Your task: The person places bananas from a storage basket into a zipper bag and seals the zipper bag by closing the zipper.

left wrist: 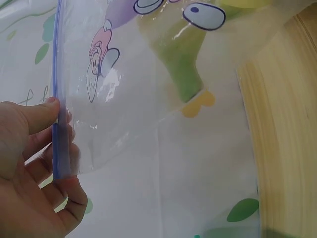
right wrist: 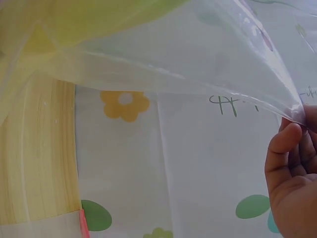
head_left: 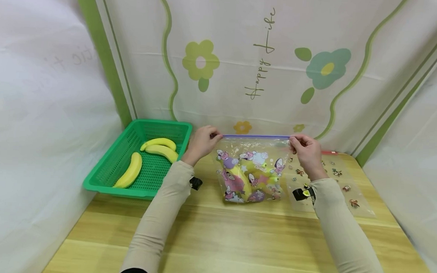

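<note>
Right now both hands hold a clear zip bag (head_left: 251,170) upright near the middle of the desk (head_left: 236,239), toward its back edge. The left hand (head_left: 200,144) pinches the left end of the bag's purple zip strip (head_left: 256,136); the left wrist view shows its thumb (left wrist: 37,115) pressed on the strip with the fingers curled behind it. The right hand (head_left: 305,151) pinches the right end of the same strip, and the right wrist view shows the thumb (right wrist: 286,139) and fingers nipping the plastic's top corner. The strip runs level and taut between the two hands. The bag is printed with cartoon figures and holds yellow bananas (head_left: 244,180); its bottom rests on the desk.

At the desk's back left corner sits a green basket (head_left: 107,168) with three bananas (head_left: 146,160) lying in it, well apart from the bag. Flat on the desk by the right edge, just beside the right forearm, lies another clear printed bag (head_left: 342,186) with a red strip at its far end. A floral cloth (head_left: 265,65) with green lettering hangs behind the desk.
</note>
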Action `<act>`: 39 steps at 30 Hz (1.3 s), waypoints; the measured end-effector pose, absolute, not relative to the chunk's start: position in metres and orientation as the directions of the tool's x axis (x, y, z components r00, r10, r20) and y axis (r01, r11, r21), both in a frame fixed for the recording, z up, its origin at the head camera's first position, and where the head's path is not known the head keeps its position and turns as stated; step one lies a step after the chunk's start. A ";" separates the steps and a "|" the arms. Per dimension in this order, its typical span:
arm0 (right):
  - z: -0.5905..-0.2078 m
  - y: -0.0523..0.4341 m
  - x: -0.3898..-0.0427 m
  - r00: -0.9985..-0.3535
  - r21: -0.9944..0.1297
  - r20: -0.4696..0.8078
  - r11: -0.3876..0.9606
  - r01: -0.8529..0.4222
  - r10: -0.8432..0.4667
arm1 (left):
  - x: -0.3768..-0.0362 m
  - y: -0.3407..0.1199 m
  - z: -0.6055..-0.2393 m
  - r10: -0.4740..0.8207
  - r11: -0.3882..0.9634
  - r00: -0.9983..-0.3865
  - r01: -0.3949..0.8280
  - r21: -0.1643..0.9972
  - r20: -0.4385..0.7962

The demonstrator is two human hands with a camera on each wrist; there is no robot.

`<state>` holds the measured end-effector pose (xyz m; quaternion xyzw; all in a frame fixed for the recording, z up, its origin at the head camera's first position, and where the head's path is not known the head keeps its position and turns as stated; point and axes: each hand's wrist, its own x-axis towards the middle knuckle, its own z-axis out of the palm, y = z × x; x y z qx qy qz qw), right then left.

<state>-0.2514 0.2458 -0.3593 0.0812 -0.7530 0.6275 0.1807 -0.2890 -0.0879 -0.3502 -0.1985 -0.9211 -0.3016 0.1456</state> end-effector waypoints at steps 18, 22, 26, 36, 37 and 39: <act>-0.364 0.257 -0.258 -0.921 -0.923 0.369 0.165 -0.347 0.124 | -0.285 -0.100 -0.353 0.213 0.712 -0.921 0.374 0.594 0.326; -0.367 0.261 -0.264 -0.931 -0.941 0.335 0.095 -0.324 0.142 | -0.282 -0.096 -0.359 0.188 0.543 -0.953 0.304 0.783 0.239; -0.370 0.263 -0.267 -0.941 -0.954 0.300 0.043 -0.297 0.158 | -0.278 -0.093 -0.372 0.135 0.327 -0.981 0.175 0.929 0.138; -0.364 0.257 -0.265 -0.962 -0.974 0.227 0.028 -0.225 0.152 | -0.279 -0.080 -0.399 0.059 0.040 -0.996 0.064 0.997 0.062; -0.364 0.257 -0.264 -0.964 -0.974 0.225 0.007 -0.226 0.141 | -0.279 -0.079 -0.398 0.047 0.026 -0.996 0.071 0.997 0.070; -0.363 0.258 -0.265 -0.966 -0.972 0.230 -0.024 -0.235 0.120 | -0.280 -0.078 -0.396 0.023 0.015 -0.996 0.082 0.997 0.082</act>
